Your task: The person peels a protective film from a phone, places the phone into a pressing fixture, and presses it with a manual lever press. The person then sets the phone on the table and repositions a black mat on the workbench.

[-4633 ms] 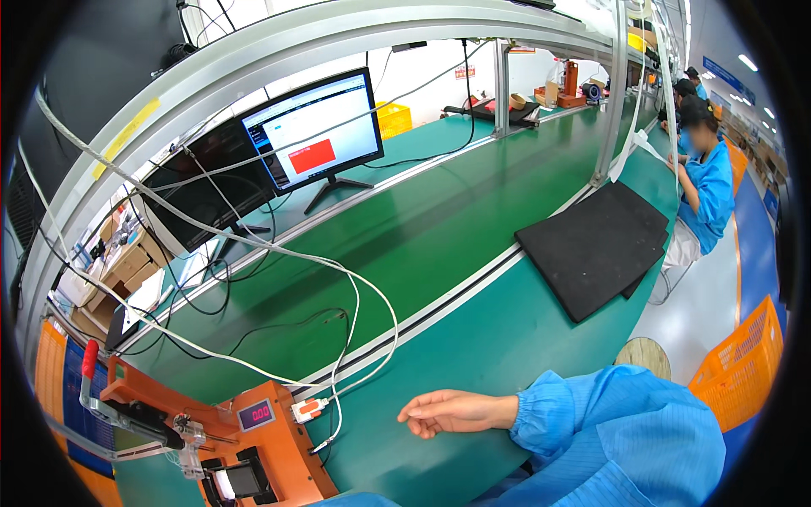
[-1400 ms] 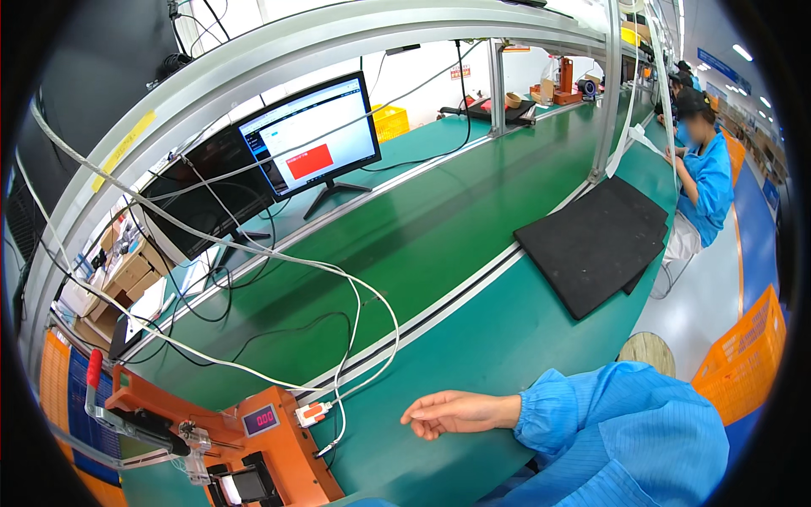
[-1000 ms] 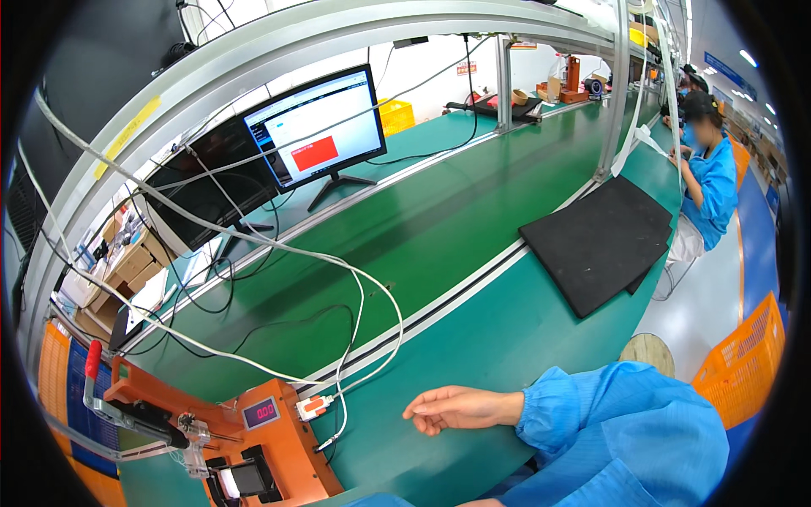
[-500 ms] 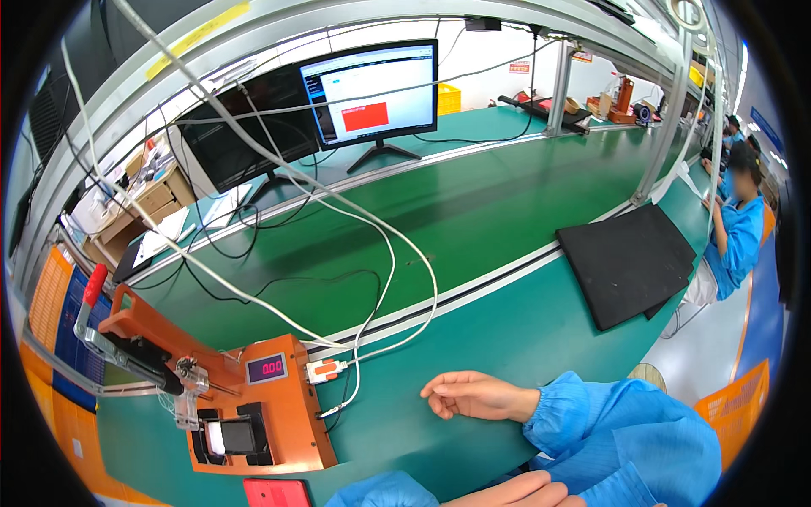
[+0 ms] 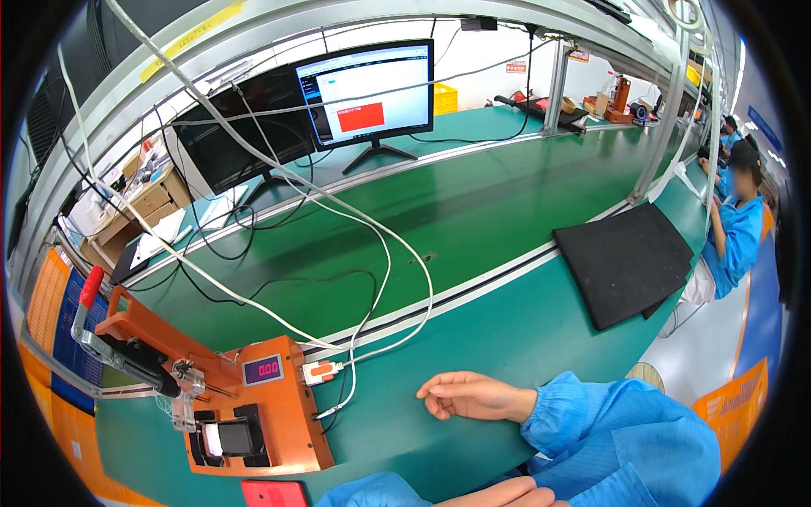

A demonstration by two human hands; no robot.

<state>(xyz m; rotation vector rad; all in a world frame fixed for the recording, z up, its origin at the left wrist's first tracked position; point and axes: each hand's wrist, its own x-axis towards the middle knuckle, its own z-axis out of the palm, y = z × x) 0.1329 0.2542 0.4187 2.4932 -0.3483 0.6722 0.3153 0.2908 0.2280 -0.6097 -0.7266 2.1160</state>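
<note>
The right hand (image 5: 477, 395) points leftward over the green bench (image 5: 405, 444), half-open and empty, fingers curled — the left hand (image 5: 511, 494), cropped by the lower edge, has a grip I cannot tell — with the orange fixture (image 5: 296, 427) at left, a lit monitor (image 5: 372, 84) beyond and a co-worker (image 5: 737, 232) at right.

Magenta digits (image 5: 268, 368) lit on the display (image 5: 250, 378) of the orange fixture (image 5: 294, 439), pale characters across a red box (image 5: 361, 118) on the monitor (image 5: 397, 93), red-printed notice (image 5: 515, 67) on the wall (image 5: 477, 93), marks on yellow tape (image 5: 193, 40) too faint to read
</note>
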